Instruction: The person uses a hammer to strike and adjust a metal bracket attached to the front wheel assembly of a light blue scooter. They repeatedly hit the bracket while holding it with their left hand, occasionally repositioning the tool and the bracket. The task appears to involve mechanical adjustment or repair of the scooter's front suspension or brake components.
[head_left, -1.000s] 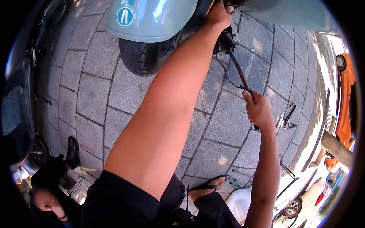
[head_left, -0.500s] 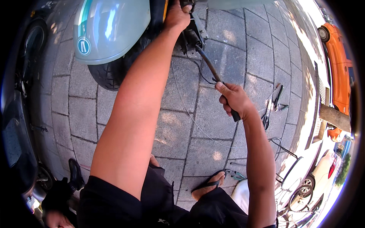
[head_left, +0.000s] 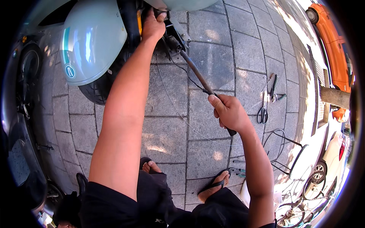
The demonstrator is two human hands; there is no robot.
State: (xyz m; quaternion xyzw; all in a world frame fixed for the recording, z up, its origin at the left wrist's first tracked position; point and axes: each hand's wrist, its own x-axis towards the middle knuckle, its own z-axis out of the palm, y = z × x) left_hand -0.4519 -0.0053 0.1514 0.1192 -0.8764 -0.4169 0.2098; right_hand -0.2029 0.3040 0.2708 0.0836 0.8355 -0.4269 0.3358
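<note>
A pale blue scooter body (head_left: 89, 45) with a teal stripe stands at the upper left, over a black tyre (head_left: 94, 89). My left hand (head_left: 154, 27) reaches up beside it among dark metal parts (head_left: 175, 41); its fingers are curled and what they hold is hidden. My right hand (head_left: 229, 113) wraps round the lower end of a long metal bar (head_left: 195, 72), whose black end sticks out below the fist. The bar slants up to the dark parts, where its far end meets them. A thin black cable (head_left: 192, 78) runs alongside it.
Scissors (head_left: 262, 114) and pliers (head_left: 273, 89) lie on the grey paving (head_left: 167, 133) at right. A thin pale wire (head_left: 182, 118) curves across the stones. Another scooter (head_left: 23, 152) stands at left. Bicycles (head_left: 292, 214), an orange car (head_left: 332, 49) and a white car (head_left: 330, 155) are at right.
The view has shifted, so the scooter and my left hand appear farther left and lower. Both hands keep their places on the parts and the bar.
</note>
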